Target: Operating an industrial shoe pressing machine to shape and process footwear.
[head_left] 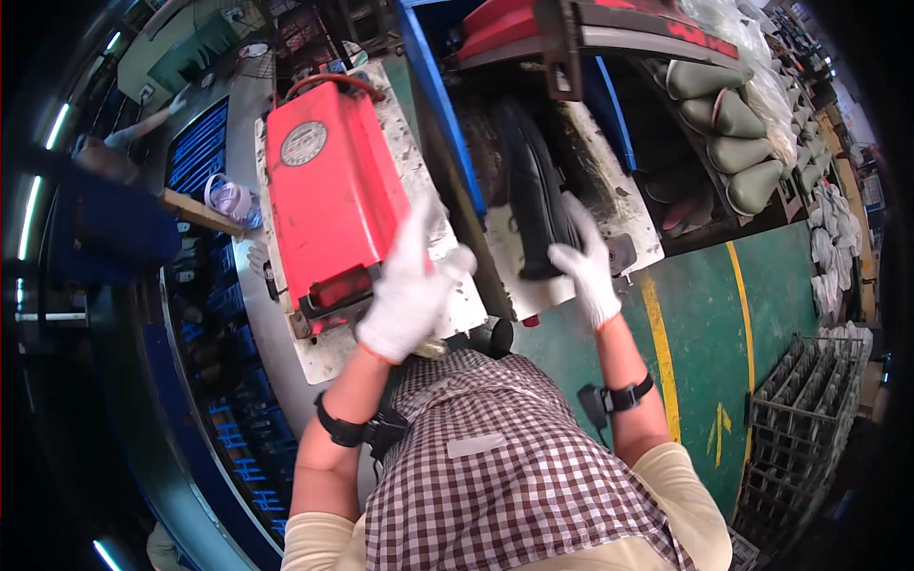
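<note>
One black shoe (528, 181) is found inside the blue-framed bay right of centre, lying lengthwise from near to far over the pale surface (647, 233); whether its sole touches down cannot be told. The right hand (586, 262), gloved in white, has its fingers grasping the shoe's near end from the right, thumb on the left. The left hand (411, 295), likewise gloved and blurred, has its fingers spread and released, just beside the near right edge of a red machine cover (333, 181).

Step in hand, as judged: positioning the shoe by its near end in the bay. The next move would call for a steady right grip and clearance from the bay walls.

Count: one shoe; two gloves; two black forearm straps; two red covers, the second (509, 21) above the bay at the far side; one purple-tinted bottle (233, 202) at left; one wire rack (800, 409) at near right. Grey-green foot-shaped forms (752, 186), stacked at far right, overlap too much for an exact count.
</note>
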A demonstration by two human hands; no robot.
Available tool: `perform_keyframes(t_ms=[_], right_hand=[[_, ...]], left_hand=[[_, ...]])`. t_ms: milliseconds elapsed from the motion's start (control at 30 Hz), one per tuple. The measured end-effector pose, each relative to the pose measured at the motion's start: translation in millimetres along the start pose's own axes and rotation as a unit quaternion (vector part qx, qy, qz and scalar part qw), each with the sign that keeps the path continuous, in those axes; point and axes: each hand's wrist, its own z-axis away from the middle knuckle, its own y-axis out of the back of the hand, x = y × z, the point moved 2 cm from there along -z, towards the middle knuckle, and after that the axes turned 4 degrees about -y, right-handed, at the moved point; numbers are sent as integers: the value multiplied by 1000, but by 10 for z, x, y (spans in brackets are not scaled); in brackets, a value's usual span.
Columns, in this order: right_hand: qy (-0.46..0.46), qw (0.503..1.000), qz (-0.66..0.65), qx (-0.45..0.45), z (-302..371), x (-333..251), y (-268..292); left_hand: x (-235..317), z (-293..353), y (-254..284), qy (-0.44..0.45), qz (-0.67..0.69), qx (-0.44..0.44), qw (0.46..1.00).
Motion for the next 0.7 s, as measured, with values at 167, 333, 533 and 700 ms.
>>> perform_keyframes(t_ms=[167,333,533,700], right_hand=[[98,876,439,175,-998,-129,492],[57,812,556,171,-1560,89,496],[28,780,612,130,-1592,248,398],[16,782,609,133,-1583,191,412]], left_hand=[[829,-967,268,-187,-42,83,978],[1561,-1520,-91,-285,-45,150,946],[1970,-2170,-141,-318,-143,-49,936],[2216,-2620,-318,-315,-224,-84,918]])
